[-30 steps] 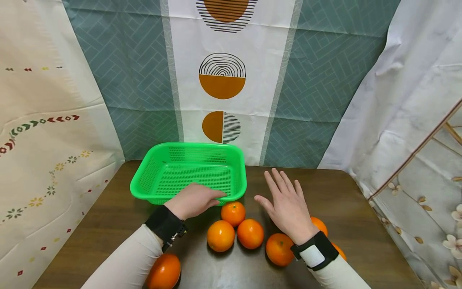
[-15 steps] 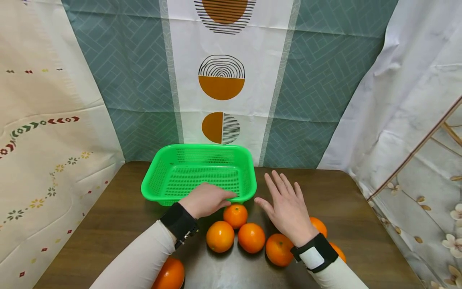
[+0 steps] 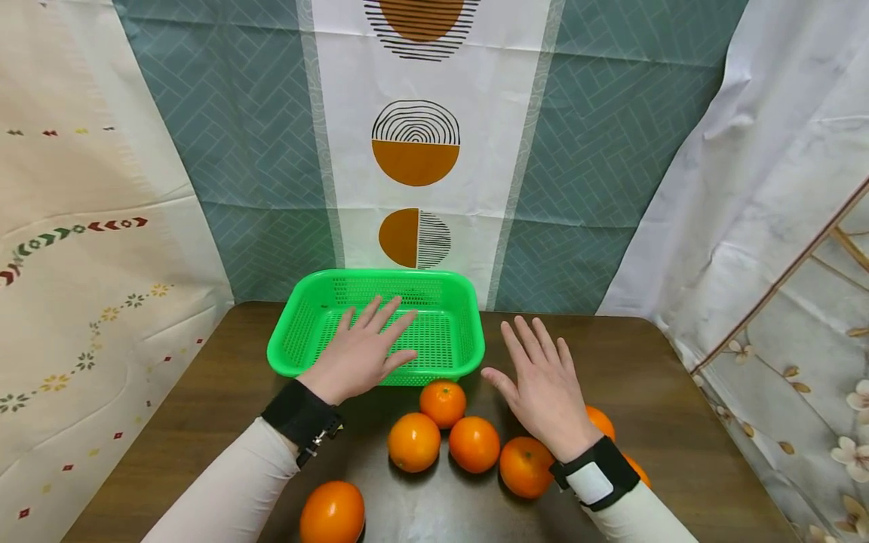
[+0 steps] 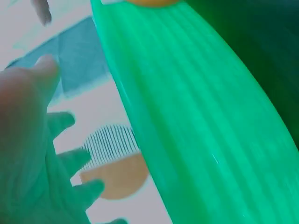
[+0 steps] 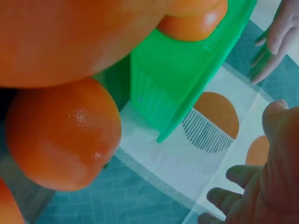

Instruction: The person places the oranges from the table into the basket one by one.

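A green plastic basket (image 3: 468, 332) with mesh walls stands at the back of the table. Above its near left side hovers my left hand (image 3: 356, 353), fingers spread and holding nothing. In the left wrist view those fingers stand apart from the basket's wall (image 4: 205, 121). Right of the basket, my right hand (image 3: 543, 392) is held flat, fingers straight, nothing in it. Three oranges, one (image 3: 443, 404) close to the basket's near edge, lie between the hands. Another orange (image 3: 526, 467) sits beside my right wrist. An orange (image 3: 333, 514) lies alone at the front left.
Two more oranges, one of them (image 3: 600, 422) partly hidden, lie behind my right forearm. A patterned cloth (image 3: 421, 226) hangs behind the dark wooden table (image 3: 197, 422), with further cloths at both sides.
The basket first slid to the right with my left hand on its near rim. Then that hand let go, rose off the rim and spread its fingers. My right hand barely moved.
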Available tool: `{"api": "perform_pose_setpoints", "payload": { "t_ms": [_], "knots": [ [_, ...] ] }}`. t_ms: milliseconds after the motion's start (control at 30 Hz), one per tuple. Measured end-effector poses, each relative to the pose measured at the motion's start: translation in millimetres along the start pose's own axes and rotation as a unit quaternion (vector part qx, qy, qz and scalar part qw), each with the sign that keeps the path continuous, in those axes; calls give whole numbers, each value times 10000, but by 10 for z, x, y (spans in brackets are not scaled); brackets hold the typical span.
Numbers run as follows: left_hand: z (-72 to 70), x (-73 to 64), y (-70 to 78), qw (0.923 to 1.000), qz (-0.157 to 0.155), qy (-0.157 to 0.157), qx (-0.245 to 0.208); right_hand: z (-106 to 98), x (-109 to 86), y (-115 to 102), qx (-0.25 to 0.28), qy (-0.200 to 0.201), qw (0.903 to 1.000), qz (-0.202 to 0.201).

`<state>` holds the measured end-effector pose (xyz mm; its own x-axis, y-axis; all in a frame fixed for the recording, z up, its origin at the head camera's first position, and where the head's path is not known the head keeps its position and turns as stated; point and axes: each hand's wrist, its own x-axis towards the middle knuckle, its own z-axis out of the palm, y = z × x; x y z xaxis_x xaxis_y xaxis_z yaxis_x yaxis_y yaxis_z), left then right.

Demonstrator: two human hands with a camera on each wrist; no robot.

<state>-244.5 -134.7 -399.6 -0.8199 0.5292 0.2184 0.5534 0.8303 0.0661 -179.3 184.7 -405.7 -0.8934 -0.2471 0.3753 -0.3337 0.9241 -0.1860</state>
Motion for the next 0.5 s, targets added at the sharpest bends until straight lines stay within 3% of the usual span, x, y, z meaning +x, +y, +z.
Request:
{"api": "perform_pose_setpoints", "payload": {
  "t_ms": [100,267,400,500],
  "knots": [
    [-13,-97,-176,9985,-450,310,88,-16,0,14,5,-2,10000,22],
    [-50,-286,-418,9908,-1250,522,-28,-27,-2,23,24,-83,9999,60],
    [-38,-424,-587,9834,-1748,438,-207,-24,-17,27,6,-74,10000,66],
    [3,-494,-695,9804,-1917,321,-328,-18,-32,32,-9,-52,10000,63]
  ]
}}
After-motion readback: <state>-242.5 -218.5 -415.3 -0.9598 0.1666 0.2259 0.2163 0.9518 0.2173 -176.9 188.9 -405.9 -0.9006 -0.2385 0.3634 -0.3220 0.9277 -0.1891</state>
